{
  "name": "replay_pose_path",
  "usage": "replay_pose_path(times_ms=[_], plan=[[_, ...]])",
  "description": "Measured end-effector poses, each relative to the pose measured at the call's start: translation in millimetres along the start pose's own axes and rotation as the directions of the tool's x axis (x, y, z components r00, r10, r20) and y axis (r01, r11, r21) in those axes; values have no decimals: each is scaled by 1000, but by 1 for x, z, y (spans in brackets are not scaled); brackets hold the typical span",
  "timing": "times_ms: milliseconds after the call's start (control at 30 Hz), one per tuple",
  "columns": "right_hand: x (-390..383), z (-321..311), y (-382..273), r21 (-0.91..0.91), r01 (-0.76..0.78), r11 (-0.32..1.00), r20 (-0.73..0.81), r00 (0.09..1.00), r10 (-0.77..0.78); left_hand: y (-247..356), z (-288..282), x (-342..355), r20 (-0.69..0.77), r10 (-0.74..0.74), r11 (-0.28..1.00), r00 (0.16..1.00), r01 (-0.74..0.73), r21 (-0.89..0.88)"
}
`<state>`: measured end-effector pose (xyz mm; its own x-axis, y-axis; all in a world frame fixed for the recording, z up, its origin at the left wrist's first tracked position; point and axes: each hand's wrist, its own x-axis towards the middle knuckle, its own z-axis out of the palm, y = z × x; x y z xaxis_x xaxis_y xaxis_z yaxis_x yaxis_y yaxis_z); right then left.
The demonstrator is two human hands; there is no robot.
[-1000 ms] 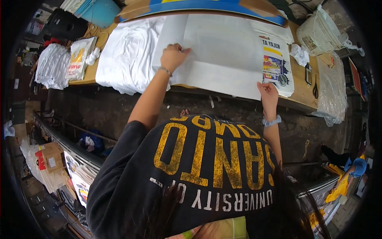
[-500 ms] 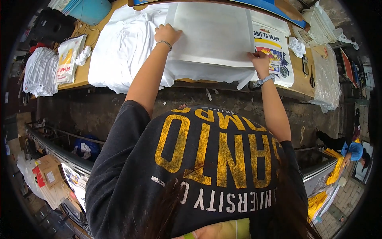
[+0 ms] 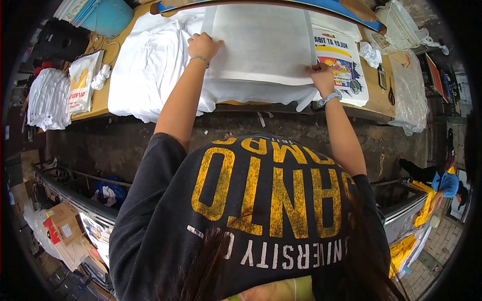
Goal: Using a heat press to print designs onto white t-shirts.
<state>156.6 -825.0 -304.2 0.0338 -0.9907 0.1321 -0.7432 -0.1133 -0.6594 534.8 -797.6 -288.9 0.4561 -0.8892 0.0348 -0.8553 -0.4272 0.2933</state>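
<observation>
A pale, slightly see-through sheet [image 3: 266, 45] lies flat over white fabric [image 3: 150, 65] at the middle of the table. My left hand [image 3: 204, 46] rests along the sheet's left edge, thumb stretched out onto it and fingers lying over the fabric. At the lower right corner, my right hand [image 3: 322, 78] pinches the sheet's edge between thumb and fingers. Just right of it lies a stack of printed sheets [image 3: 346, 50] with colourful artwork showing in reverse. Fabric hangs below the sheet's near edge.
Right of the printed stack are crumpled white material [image 3: 370, 54], a small calculator-like device [image 3: 382, 77], scissors [image 3: 391, 96] and clear plastic [image 3: 409, 95]. A blue-edged frame [image 3: 331, 11] crosses the back. Folded white cloths [image 3: 49, 98] and a blue bucket [image 3: 108, 17] sit left. Another person [image 3: 444, 183] is at far right.
The view has shifted slightly, moving the table contents a little left. Both hands stay at the same edges of the sheet, with little other visible movement.
</observation>
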Motion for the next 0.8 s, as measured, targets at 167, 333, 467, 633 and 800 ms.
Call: replay_pose_path(times_ms=[167, 333, 467, 633, 800], plan=[[9, 3, 23, -53, 74, 996, -36, 996, -76, -23, 6, 7, -11, -55, 997, 998, 54, -55], [46, 13, 64, 353, -122, 928, -16, 991, 136, -91, 30, 38, 160, -273, 820, 948, 317, -476], [67, 37, 90, 631, -662, 404, 503, 746, 437, -109, 73, 31, 722, -80, 337, 687, 701, -629], [80, 31, 101, 710, -614, 344, 596, 785, 172, -128, 65, 18, 628, 42, 47, 777, 626, -778], [85, -42, 92, 609, -527, 592, 538, 823, 179, -152, 4, 7, 560, -18, 168, 828, 555, -815]])
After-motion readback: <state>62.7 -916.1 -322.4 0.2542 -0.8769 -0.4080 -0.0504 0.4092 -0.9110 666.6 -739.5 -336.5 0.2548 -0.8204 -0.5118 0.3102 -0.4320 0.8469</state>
